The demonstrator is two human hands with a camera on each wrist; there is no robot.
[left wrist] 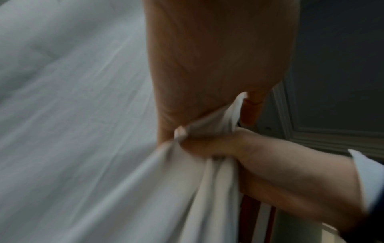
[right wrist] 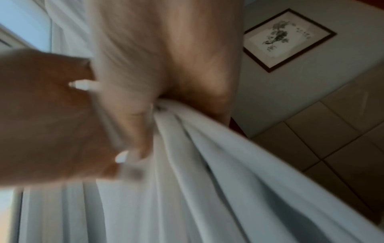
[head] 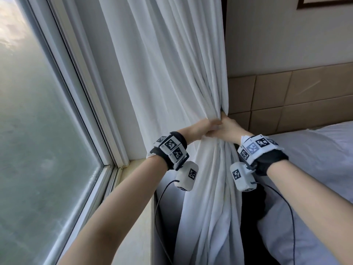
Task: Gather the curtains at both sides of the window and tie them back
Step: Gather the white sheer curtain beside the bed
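A white curtain [head: 172,73] hangs at the window's right side, pulled into a tight bunch at waist height. My left hand [head: 206,126] grips the bunch from the left, fingers curled into the folds. Touching it, my right hand [head: 229,129] grips the same bunch from the right. In the left wrist view my left hand [left wrist: 207,57] closes over the curtain [left wrist: 187,189] while the right hand [left wrist: 270,164] clasps it just below. In the blurred right wrist view my right hand [right wrist: 176,49] and left hand [right wrist: 41,115] both hold the curtain [right wrist: 207,180].
The window pane [head: 38,131] and its frame fill the left, with a sill [head: 137,188] below. A bed with white bedding [head: 315,169] lies close on the right, under a tan panelled headboard [head: 286,92]. A framed picture [right wrist: 286,41] hangs above.
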